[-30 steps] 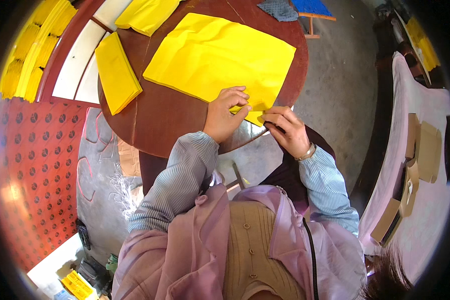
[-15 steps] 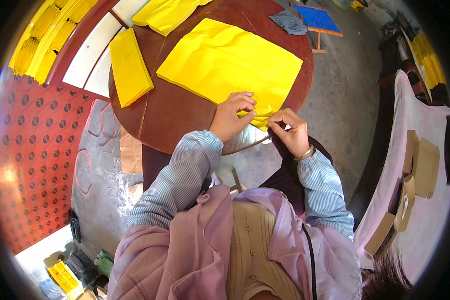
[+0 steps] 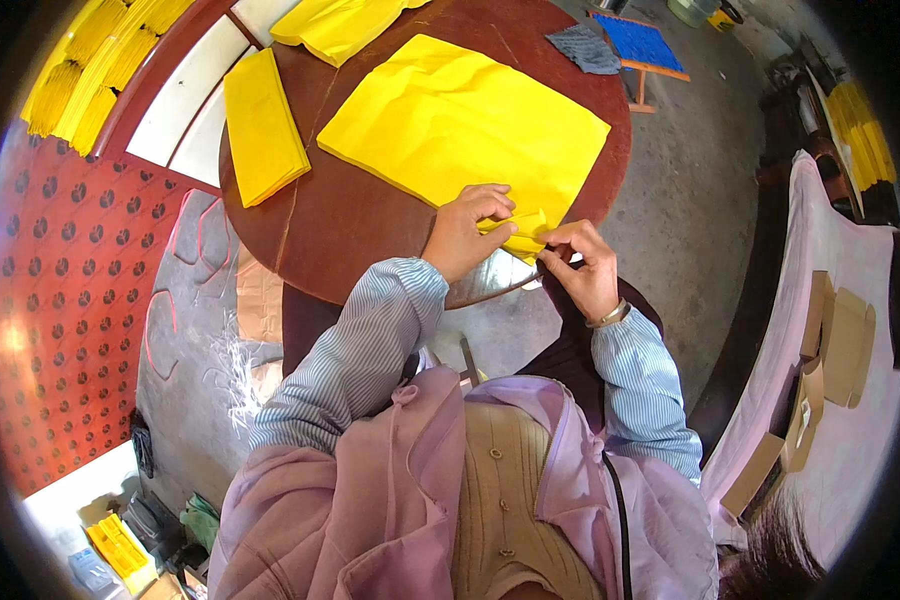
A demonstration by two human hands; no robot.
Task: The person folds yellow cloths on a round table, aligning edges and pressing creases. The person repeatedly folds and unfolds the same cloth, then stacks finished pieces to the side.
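A stack of thin yellow sheets (image 3: 470,120), paper or cloth I cannot tell, lies on the round brown table (image 3: 360,240). Its near right corner is bunched and curled up between my hands. My left hand (image 3: 462,230) rests on the near edge, fingers bent and thumb drawn in around the curled part. With thumb and forefinger, my right hand (image 3: 582,268) pinches the tip of that corner at the table's rim. How many layers are held is hidden.
A folded yellow bundle (image 3: 262,130) lies left on the table, another yellow piece (image 3: 345,22) behind it. A grey cloth (image 3: 584,48) sits at the far right rim, near a blue-topped stool (image 3: 642,45). Open cardboard boxes (image 3: 808,410) rest on a pink cover at right.
The curled corner stands a little higher between my hands. My right hand still pinches it and has shifted slightly; the left hand has barely moved. The whole view has shifted slightly.
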